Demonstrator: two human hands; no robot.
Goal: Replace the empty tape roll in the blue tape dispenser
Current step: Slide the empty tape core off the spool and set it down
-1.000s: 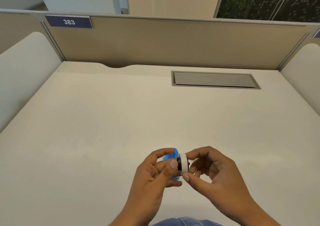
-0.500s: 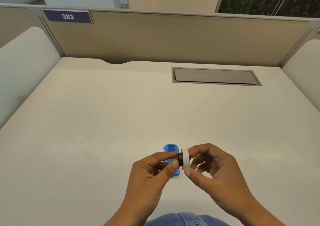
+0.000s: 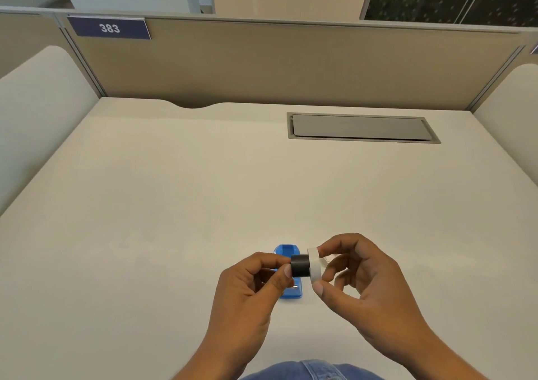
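The blue tape dispenser [image 3: 286, 272] lies on the desk, partly hidden behind my fingers. Above it I hold two parts side by side. My left hand [image 3: 250, 292] pinches a black cylindrical hub [image 3: 300, 265] between thumb and fingers. My right hand [image 3: 361, 280] pinches a white ring-shaped tape roll [image 3: 314, 265] that sits against the hub's right end. Whether the hub reaches inside the roll cannot be told.
The beige desk [image 3: 174, 205] has a grey cable hatch [image 3: 361, 127] at the back right. Tan partition walls with a "383" plate [image 3: 109, 28] close off the back and sides. My blue jeans [image 3: 314, 372] show at the bottom edge.
My left hand let the blue dispenser down onto the desk. The black hub has come out leftward from the white roll and shows more of its length.
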